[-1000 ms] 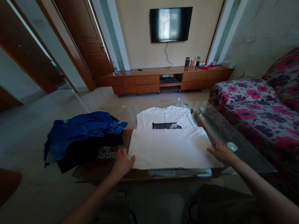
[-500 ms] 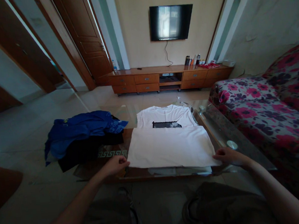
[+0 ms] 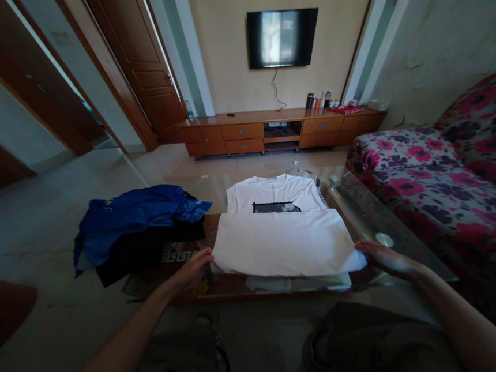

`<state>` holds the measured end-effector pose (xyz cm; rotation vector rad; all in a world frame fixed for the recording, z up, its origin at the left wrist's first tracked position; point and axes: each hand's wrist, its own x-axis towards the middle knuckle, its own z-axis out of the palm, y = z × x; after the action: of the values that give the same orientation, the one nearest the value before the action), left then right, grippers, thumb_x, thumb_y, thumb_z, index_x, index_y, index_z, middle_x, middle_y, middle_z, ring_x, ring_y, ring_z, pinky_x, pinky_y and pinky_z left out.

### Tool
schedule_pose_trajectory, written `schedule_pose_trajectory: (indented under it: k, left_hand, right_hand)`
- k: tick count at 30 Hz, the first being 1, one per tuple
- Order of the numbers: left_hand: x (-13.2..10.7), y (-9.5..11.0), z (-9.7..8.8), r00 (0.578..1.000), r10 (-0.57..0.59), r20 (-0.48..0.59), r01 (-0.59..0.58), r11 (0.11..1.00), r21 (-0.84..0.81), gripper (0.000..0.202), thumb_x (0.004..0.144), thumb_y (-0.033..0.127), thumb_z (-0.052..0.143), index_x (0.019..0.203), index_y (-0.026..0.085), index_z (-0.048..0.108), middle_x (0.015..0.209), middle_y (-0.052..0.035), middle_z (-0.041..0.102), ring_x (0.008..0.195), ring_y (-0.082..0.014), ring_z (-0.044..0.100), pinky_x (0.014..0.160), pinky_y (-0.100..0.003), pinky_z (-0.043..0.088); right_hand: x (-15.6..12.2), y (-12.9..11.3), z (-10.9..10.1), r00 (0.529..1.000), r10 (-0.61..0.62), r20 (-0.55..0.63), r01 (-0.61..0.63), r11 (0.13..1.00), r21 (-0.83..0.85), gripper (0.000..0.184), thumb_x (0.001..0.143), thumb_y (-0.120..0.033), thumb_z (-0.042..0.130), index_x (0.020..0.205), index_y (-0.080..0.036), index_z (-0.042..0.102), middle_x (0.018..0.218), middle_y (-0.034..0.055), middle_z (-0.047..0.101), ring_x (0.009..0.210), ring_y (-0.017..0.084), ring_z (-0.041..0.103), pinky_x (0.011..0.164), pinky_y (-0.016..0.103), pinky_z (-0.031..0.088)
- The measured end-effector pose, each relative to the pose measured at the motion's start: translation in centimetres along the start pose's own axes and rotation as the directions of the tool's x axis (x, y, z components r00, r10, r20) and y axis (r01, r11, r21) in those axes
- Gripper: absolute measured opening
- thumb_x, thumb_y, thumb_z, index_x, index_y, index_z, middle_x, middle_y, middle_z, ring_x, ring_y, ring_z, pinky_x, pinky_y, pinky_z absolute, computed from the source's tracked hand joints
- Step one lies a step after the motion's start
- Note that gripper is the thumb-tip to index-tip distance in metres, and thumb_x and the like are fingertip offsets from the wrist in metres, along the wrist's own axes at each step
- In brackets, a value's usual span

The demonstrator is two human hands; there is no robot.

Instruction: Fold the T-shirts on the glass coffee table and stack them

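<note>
A white T-shirt (image 3: 278,238) with a dark printed panel lies on a glass coffee table (image 3: 372,215), its lower half folded up over the print. My left hand (image 3: 193,267) grips the near left corner of the fold, fingers tucked under the cloth. At the near right corner my right hand (image 3: 382,255) has its fingers slipped beneath the cloth and lifts the edge slightly off the table.
A heap of blue and black clothes (image 3: 134,228) covers the table's left part. A floral sofa (image 3: 447,174) stands close on the right. Beyond the table are a tiled floor, a wooden TV cabinet (image 3: 282,128) and a wall TV (image 3: 282,37). My knees are below the table edge.
Both hands went from resting flat on the fold's near corners to sliding under them. The shirt's near edge has risen a little off the table.
</note>
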<state>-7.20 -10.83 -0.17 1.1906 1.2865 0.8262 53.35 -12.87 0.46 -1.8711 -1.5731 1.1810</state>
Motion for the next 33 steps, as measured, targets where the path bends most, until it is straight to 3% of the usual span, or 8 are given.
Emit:
schedule_pose_trajectory:
  k: [3,10,16,20,23,25,29,33]
  left_hand:
    - [0.1,-0.3,-0.1,0.997,-0.067,0.024,0.068,0.997,-0.046,0.035,0.071,0.048,0.067,0.087,0.022,0.050,0.082,-0.0007,0.062,0.075,-0.0165,0.063,0.068,-0.027,0.049]
    - [-0.2,-0.8,-1.4,0.987,-0.156,0.044,0.148,0.976,0.157,0.047,0.073,0.057,0.069,0.096,0.024,0.045,0.066,0.0065,0.055,0.050,-0.0112,0.052,0.046,-0.020,0.034]
    - [-0.2,-1.4,-2.3,0.989,-0.116,0.089,0.089,0.961,0.263,0.048,0.075,0.061,0.064,0.093,0.024,0.039,0.069,0.0064,0.055,0.053,-0.0115,0.054,0.051,-0.022,0.039]
    - [-0.3,-0.8,-1.7,0.994,-0.108,0.032,0.081,0.884,0.460,0.034,0.081,0.048,0.058,0.096,0.024,0.040,0.070,0.0049,0.057,0.056,-0.0151,0.055,0.054,-0.025,0.039]
    - [-0.8,0.8,0.5,0.986,0.148,-0.071,-0.059,0.721,0.691,0.025,0.081,0.032,0.059,0.099,0.022,0.045,0.078,0.0012,0.058,0.072,-0.0190,0.059,0.067,-0.030,0.044]
    - [-1.4,2.3,3.1,0.936,0.353,0.008,-0.226,0.580,0.783,0.018,0.084,0.025,0.055,0.100,0.021,0.050,0.091,-0.0032,0.059,0.086,-0.0208,0.058,0.079,-0.034,0.045]
    - [-3.0,4.7,9.6,0.835,0.365,0.412,-0.544,0.438,0.715,0.012,0.091,0.022,0.054,0.102,0.021,0.058,0.107,-0.0060,0.060,0.102,-0.0214,0.057,0.090,-0.034,0.045]
    - [-3.7,5.5,14.6,0.747,0.299,0.594,-0.662,0.246,0.708,0.022,0.091,0.019,0.058,0.112,0.023,0.058,0.115,-0.0060,0.061,0.103,-0.0209,0.057,0.088,-0.032,0.046]
  right_hand:
    - [0.2,0.7,-0.5,0.991,0.049,0.128,-0.063,0.992,0.112,0.054,0.083,-0.063,0.058,0.113,-0.019,0.063,0.087,0.0058,0.070,0.074,0.022,0.067,0.061,0.030,0.051]
    - [0.2,1.1,-1.4,0.990,0.072,0.119,-0.073,0.997,0.004,0.085,0.074,-0.065,0.072,0.140,-0.016,0.051,0.089,0.0095,0.071,0.074,0.024,0.069,0.062,0.031,0.050]
    - [-0.1,0.9,-1.5,0.983,0.095,0.160,-0.096,0.995,-0.006,0.092,0.075,-0.069,0.071,0.142,-0.013,0.042,0.089,0.0110,0.072,0.076,0.025,0.070,0.064,0.032,0.051]
    - [-0.2,0.5,-1.7,0.990,0.068,0.120,-0.056,0.993,-0.106,0.087,0.079,-0.059,0.071,0.145,-0.013,0.038,0.087,0.0103,0.071,0.075,0.026,0.069,0.064,0.033,0.050]
    - [-0.1,-1.5,-0.9,0.993,-0.071,-0.095,0.030,0.925,-0.380,0.071,0.079,-0.049,0.072,0.136,-0.012,0.048,0.088,0.0104,0.069,0.080,0.026,0.067,0.072,0.034,0.049]
    - [-0.4,-3.9,0.9,0.952,-0.262,-0.156,0.150,0.848,-0.509,0.052,0.081,-0.044,0.070,0.123,-0.015,0.057,0.094,0.0106,0.067,0.087,0.025,0.065,0.078,0.035,0.048]
    - [-1.9,-9.2,7.0,0.846,-0.506,0.166,0.530,0.773,-0.348,0.020,0.093,-0.036,0.058,0.105,-0.021,0.064,0.096,0.0062,0.065,0.085,0.018,0.063,0.077,0.029,0.047]
    - [-3.0,-11.6,12.1,0.746,-0.560,0.360,0.662,0.678,-0.318,0.017,0.087,-0.023,0.065,0.104,-0.021,0.067,0.104,0.0063,0.065,0.093,0.019,0.061,0.082,0.028,0.046]
